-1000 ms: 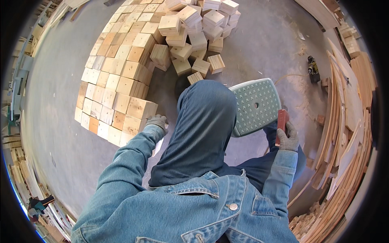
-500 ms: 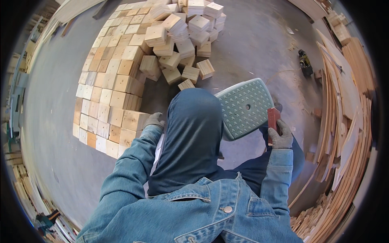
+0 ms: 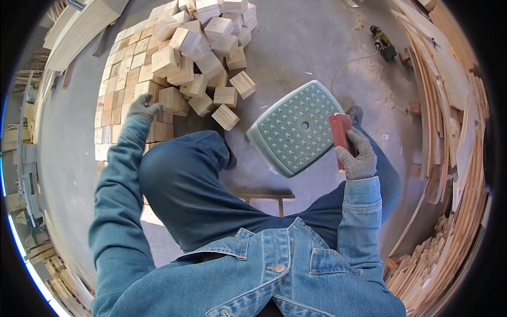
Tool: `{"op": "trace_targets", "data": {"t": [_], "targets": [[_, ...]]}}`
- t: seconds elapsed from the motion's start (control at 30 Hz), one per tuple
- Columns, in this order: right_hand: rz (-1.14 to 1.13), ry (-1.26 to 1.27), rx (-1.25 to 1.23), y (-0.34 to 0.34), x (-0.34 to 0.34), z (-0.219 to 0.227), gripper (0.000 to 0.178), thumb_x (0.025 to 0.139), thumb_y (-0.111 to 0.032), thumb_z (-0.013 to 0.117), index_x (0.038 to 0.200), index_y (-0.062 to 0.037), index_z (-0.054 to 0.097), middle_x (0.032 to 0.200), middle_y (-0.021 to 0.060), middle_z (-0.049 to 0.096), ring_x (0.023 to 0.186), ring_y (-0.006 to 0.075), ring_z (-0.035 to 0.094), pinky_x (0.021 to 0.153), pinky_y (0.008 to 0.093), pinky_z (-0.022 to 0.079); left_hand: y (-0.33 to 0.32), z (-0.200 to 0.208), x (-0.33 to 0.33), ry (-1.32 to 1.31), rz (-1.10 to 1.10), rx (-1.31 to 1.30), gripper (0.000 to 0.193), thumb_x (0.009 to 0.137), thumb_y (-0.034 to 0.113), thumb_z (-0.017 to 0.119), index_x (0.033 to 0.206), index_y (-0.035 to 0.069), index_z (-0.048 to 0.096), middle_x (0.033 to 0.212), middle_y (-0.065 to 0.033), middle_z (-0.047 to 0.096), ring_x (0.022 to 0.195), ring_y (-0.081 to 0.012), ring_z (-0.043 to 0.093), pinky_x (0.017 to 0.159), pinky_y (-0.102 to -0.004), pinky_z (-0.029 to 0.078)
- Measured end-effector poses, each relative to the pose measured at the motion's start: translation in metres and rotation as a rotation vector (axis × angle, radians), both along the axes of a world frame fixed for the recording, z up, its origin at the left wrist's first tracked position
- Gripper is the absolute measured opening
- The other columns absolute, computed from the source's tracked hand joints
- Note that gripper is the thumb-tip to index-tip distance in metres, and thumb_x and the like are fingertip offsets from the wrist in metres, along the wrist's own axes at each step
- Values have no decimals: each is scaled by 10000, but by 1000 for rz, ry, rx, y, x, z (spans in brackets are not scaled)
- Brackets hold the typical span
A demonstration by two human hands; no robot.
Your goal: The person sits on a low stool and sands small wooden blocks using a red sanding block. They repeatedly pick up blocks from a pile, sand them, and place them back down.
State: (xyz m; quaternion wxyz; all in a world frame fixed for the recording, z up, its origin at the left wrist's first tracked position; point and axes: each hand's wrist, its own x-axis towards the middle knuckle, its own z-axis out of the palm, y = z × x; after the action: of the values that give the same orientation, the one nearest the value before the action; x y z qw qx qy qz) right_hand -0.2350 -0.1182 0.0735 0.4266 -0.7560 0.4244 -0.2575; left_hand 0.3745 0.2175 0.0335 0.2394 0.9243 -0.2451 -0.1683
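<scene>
My right hand (image 3: 357, 154), in a grey glove, grips a flat red-brown rectangular block (image 3: 339, 132). This block is upright beside the right edge of a green plastic stool (image 3: 285, 119) with a raised pattern and a hole in its top. My left hand (image 3: 145, 108), also gloved, is over the near side of a stack of square-ended wooden blocks (image 3: 119, 87). Its fingers are apart and nothing shows in them; whether they touch the wood I cannot tell. Loose wooden blocks (image 3: 226, 96) lie heaped at the stack's right side.
A yellow-and-black power tool (image 3: 383, 43) with a cord lies on the floor at far right, near scattered sawdust (image 3: 381, 92). Long wooden boards (image 3: 443, 127) are piled along the right. My bent legs flank the stool, and a dark bar (image 3: 264, 195) shows between them.
My left hand has moved forward along the stack from its near corner. My left knee has swung out to the left, showing more floor. The red-brown block stays in my right hand.
</scene>
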Motion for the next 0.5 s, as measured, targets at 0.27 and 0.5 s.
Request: {"op": "trace_targets", "data": {"t": [0.27,0.5], "targets": [[69,51,-75,3,20,4,609,787,-59,921,1355,12,711,1471,225,659,1350,345,662,1145,422,545,-105,41,-15,31,-245,288,1036,746,425,963,1591,20,519,1548,-236,613,1434,-372,598,1227,-412,471],[90,91,-50,3,24,13,603,782,-74,911,1343,22,710,1456,248,663,1329,369,674,1130,432,550,-168,24,-78,-26,-532,877,1135,689,406,956,1660,130,436,1646,-169,510,1481,-391,538,1256,-468,450]]}}
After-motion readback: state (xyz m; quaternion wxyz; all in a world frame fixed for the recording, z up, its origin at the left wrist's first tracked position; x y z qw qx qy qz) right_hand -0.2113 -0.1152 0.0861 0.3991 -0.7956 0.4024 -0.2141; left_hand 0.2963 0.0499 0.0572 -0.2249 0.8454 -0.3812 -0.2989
